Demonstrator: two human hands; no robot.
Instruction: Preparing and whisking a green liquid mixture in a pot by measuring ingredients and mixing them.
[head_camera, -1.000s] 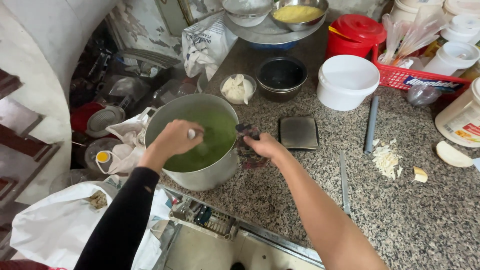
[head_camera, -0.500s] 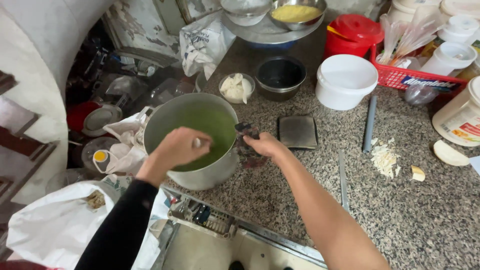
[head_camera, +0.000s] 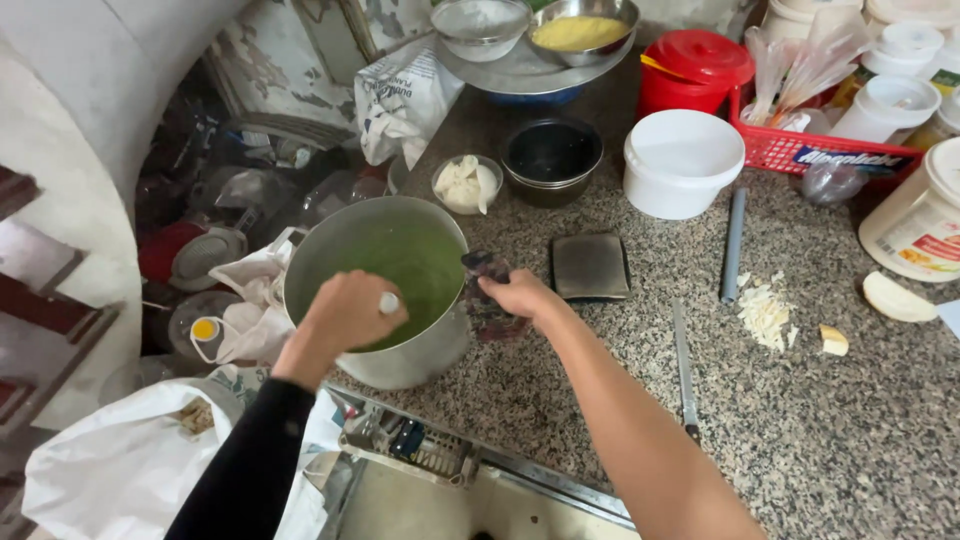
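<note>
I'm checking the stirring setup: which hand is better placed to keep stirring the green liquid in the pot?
Left. The left hand is over the pot, fist closed around a white-tipped handle. The right hand grips the pot's rim at the side, steadying it.

ok so counting: one big metal pot (head_camera: 375, 285); two hands, left hand (head_camera: 345, 312) and right hand (head_camera: 522, 296); one white tub (head_camera: 682, 162); one red container (head_camera: 692, 68); one knife (head_camera: 684, 370); one red basket (head_camera: 800, 150); two steel bowls, first bowl (head_camera: 480, 25), second bowl (head_camera: 582, 30)
</note>
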